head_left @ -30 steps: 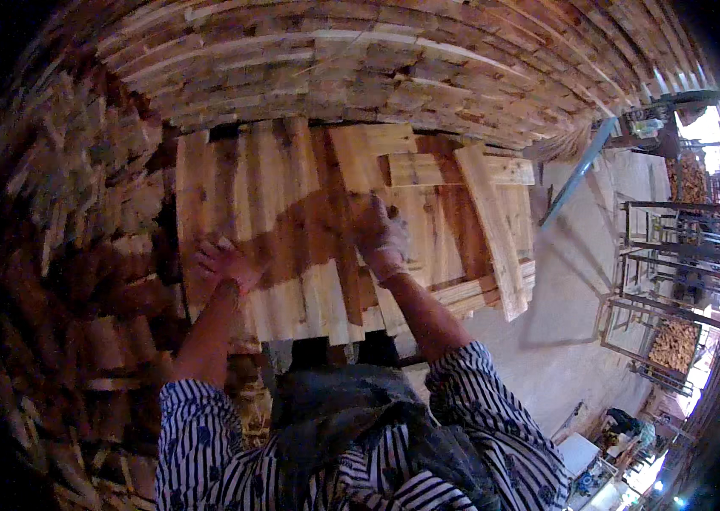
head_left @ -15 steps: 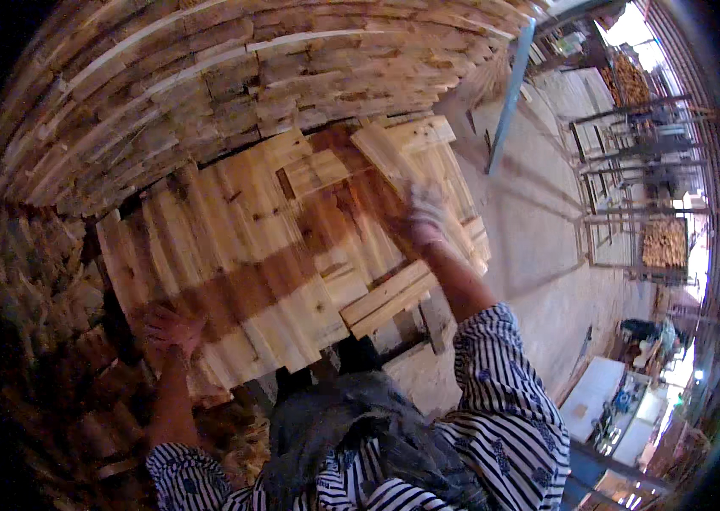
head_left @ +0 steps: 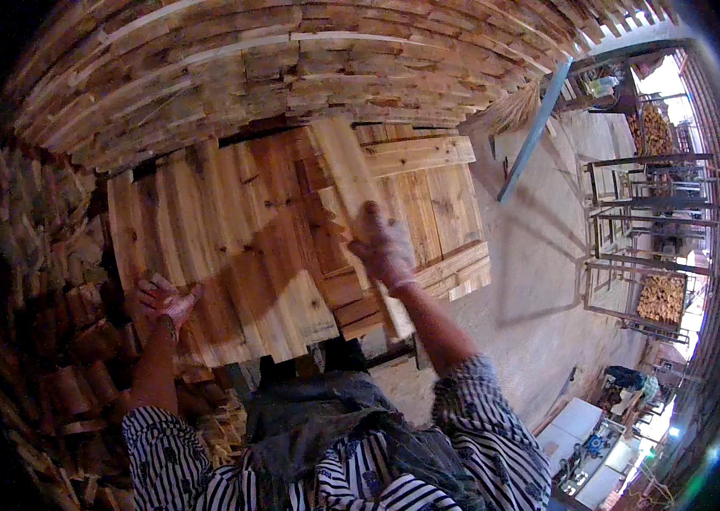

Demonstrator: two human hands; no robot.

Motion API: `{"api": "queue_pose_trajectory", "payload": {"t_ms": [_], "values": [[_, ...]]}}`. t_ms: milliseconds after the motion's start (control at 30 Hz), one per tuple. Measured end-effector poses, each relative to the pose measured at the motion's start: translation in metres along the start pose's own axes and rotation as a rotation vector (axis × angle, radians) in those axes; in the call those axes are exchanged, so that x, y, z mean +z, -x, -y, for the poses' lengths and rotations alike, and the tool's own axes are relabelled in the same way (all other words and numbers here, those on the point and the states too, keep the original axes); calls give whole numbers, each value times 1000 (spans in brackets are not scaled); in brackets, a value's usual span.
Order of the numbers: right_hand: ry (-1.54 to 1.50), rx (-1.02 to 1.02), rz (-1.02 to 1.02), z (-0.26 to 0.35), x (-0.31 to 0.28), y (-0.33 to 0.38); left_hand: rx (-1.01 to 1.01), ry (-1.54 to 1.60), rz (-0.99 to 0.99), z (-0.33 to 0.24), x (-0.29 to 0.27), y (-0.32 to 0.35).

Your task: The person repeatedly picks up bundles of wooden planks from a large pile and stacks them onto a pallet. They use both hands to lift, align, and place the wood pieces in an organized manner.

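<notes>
Pale wooden boards (head_left: 232, 213) lie side by side in a flat layer in front of me. My left hand (head_left: 160, 303) rests on the left edge of this layer, with thumb and fingers spread. Farther right, my right hand (head_left: 387, 249) is closed over a long, loose board (head_left: 341, 162). This board slants across the other pieces, its near end beside my wrist. Shorter wood pieces (head_left: 351, 300) lie beneath and beside it. A crosswise board (head_left: 424, 156) lies at the far right of the layer.
A tall wall of stacked boards (head_left: 360, 64) rises along the far side. Scrap wood (head_left: 45, 255) is heaped on the left. A blue post (head_left: 539, 128) slants above the concrete floor (head_left: 539, 247) on the right. Metal racks (head_left: 632, 204) and a white-topped table (head_left: 573, 430) stand beyond.
My right hand has moved left and nearer, bringing the long board with it. My left hand has stayed at the left edge. The view has shifted slightly.
</notes>
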State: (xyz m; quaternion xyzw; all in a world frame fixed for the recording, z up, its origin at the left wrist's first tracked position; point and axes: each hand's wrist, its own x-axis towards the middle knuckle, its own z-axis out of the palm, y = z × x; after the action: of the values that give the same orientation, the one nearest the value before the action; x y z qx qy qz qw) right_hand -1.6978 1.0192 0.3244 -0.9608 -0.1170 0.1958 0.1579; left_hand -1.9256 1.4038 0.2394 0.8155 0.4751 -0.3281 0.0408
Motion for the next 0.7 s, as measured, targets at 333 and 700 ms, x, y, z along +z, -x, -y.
{"api": "queue_pose_trajectory", "payload": {"t_ms": [333,700], "values": [[-65,-90,-57,23,54,-27,41,-187,-645,26,105,-62],[-47,218,-155,-31,107,-31,116,2,-410,3,83,-38]]}}
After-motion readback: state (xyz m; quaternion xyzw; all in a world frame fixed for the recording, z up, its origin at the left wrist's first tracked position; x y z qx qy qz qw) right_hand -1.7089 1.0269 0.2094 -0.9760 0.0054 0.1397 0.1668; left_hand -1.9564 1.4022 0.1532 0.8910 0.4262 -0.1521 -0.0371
